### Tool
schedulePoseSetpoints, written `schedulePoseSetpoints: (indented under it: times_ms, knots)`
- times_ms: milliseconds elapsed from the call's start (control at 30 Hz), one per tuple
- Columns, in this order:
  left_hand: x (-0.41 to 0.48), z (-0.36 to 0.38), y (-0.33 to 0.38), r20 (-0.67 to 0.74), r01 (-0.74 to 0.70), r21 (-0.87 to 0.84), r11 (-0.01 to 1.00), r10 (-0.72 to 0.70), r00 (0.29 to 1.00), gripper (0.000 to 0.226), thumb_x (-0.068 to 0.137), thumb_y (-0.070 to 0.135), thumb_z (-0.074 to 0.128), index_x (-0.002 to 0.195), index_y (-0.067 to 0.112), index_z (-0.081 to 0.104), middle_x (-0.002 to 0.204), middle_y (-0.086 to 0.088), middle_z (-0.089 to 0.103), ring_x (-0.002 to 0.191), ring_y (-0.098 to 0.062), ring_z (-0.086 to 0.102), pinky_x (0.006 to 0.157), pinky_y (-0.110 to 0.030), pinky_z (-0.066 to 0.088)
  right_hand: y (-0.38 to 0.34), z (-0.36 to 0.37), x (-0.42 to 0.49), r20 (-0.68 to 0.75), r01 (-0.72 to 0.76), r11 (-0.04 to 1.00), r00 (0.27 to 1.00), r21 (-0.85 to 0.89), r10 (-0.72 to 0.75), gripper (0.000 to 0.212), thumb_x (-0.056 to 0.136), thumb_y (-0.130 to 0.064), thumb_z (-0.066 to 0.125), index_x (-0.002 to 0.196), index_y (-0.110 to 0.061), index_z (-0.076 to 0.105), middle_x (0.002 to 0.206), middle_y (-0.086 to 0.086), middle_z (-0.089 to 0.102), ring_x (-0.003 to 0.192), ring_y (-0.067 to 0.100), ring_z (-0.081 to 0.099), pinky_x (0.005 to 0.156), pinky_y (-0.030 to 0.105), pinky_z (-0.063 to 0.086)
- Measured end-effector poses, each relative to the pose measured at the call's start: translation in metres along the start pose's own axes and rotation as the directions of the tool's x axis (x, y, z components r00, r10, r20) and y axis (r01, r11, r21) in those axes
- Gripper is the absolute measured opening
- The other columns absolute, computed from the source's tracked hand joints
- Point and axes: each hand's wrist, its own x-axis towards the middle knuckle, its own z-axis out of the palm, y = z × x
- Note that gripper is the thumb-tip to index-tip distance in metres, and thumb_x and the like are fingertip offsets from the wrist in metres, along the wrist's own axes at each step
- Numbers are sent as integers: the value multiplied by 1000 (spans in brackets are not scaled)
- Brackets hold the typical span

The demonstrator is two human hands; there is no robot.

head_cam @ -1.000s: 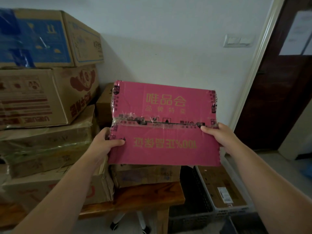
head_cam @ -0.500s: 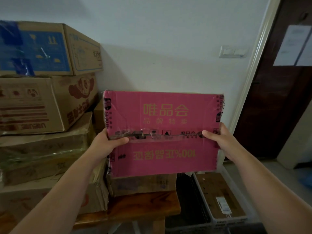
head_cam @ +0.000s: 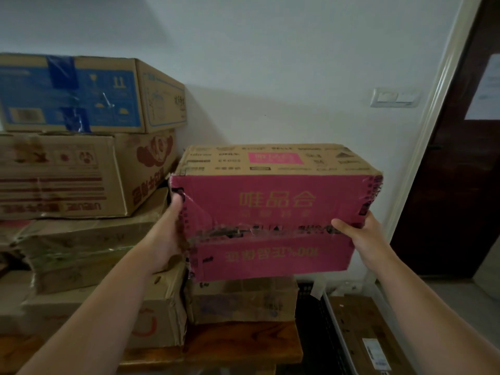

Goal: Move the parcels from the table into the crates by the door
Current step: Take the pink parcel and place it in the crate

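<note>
The room is dim, lit softly by a source out of view, with a cool grey-blue cast over the wall (head_cam: 284, 77). A faint, broad shadow lies on it just right of the stacked cartons (head_cam: 81, 171). The door (head_cam: 454, 198) is almost black, its detail lost. Clear tape (head_cam: 243, 231) on the pink parcel (head_cam: 270, 204) catches a slight sheen, and the parcel's print looks soft. Wide-angle distortion bows the door frame (head_cam: 433, 136) and stretches the forearms (head_cam: 94, 320) toward the lower corners.
</note>
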Motion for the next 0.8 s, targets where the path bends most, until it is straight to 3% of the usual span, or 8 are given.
schedulePoseSetpoints:
  times_ms: [100, 200, 300, 433, 500, 633, 733, 800]
  knots:
    - [4, -5, 5, 10, 117, -289, 950, -119, 993, 100, 67, 91, 8, 131, 29, 53, 128, -7, 58, 126, -38, 46, 105, -70, 23, 0, 3, 1, 16, 13, 999, 1000, 53, -13, 50, 64, -20, 79, 105, -30, 52, 103, -10, 61, 93, 11, 59, 95, 46, 46]
    - [5, -1, 8, -39, 134, -293, 947, -152, 988, 91, 76, 86, 11, 138, 30, 46, 139, -7, 46, 134, -42, 35, 106, -71, 18, -1, 1, 1, 95, -40, 996, 995, 80, 32, 65, 48, -21, 90, 102, -31, 53, 101, -7, 65, 99, 16, 61, 89, 41, 48]
    - [7, -4, 9, -2, 99, -356, 929, -107, 994, 72, 82, 81, 20, 112, 29, 61, 134, -12, 52, 126, -40, 44, 106, -68, 23, -2, -14, 2, 268, -187, 946, 957, 263, 114, 64, 54, -12, 77, 113, -22, 58, 96, -2, 72, 100, 25, 64, 93, 52, 46]
    - [9, -11, 11, 18, 37, -407, 913, -32, 999, 64, 88, 73, 22, 108, 27, 62, 123, -13, 60, 117, -36, 52, 106, -63, 28, -10, -30, 0, 455, -316, 831, 886, 458, 86, 96, 39, -82, 70, 115, -24, 71, 124, 9, 64, 115, 29, 61, 91, 64, 45]
    - [9, -8, 11, 24, 1, -387, 922, 9, 1000, 59, 91, 67, 25, 110, 25, 63, 121, -12, 63, 112, -33, 56, 102, -57, 35, -17, -29, 1, 454, -345, 858, 878, 381, 151, 104, 29, -87, 66, 113, -26, 71, 124, 8, 65, 115, 32, 60, 91, 67, 42]
    - [6, -3, 7, 99, -63, -280, 958, 94, 991, 46, 69, 62, 65, 95, 26, 77, 111, -10, 70, 94, -27, 68, 79, -47, 53, -18, -31, 2, 310, -300, 876, 932, 377, 186, 80, 38, -55, 87, 107, -22, 64, 104, 7, 73, 97, 28, 66, 83, 56, 50]
    - [5, -9, 7, 179, -93, -236, 967, 137, 974, 83, 31, 57, 91, 105, 21, 76, 106, -10, 72, 91, -25, 71, 75, -39, 59, -16, -34, -8, 241, -267, 848, 955, 458, 171, 23, 88, -28, 50, 106, -15, 59, 87, 7, 74, 78, 23, 71, 72, 47, 56]
    - [1, -3, 15, 113, -40, -179, 983, 61, 992, 75, 53, 73, 75, 99, 14, 76, 96, -13, 74, 89, -30, 69, 80, -40, 53, -12, -37, -9, 237, -292, 830, 951, 475, 199, 23, 95, -13, 34, 100, -13, 57, 77, 6, 74, 68, 22, 72, 65, 43, 58]
